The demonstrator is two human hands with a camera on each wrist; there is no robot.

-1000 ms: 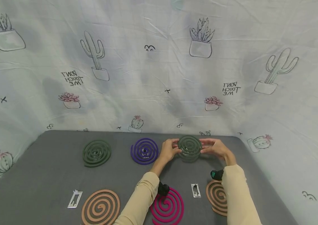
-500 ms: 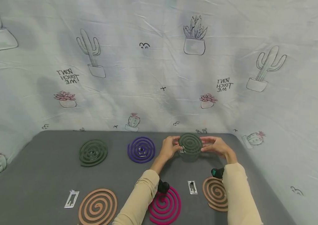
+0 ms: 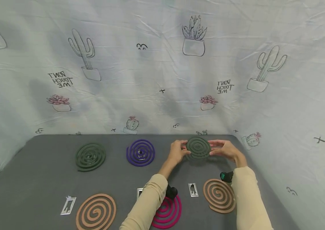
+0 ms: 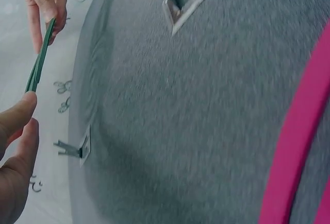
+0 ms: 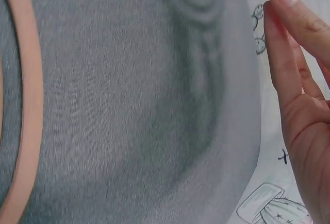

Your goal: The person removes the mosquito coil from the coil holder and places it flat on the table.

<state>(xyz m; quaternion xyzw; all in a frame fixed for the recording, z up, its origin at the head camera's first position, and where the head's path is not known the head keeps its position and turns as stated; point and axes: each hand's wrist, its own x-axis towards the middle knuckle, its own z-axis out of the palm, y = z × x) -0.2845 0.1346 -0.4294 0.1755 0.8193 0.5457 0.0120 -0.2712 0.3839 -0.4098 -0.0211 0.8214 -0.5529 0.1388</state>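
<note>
Left hand [image 3: 177, 151] and right hand [image 3: 228, 150] apart, each pinching an opposite edge of a green mosquito coil [image 3: 198, 147], right of frame centre, raised above grey table [image 3: 36, 182]. Left wrist view: metal coil stand [image 4: 85, 145] upright, lower left. Head view: purple coil [image 3: 140, 148] near centre; second green coil [image 3: 90, 156] left; tan coils [image 3: 95, 211] lower left, lower right.
</note>
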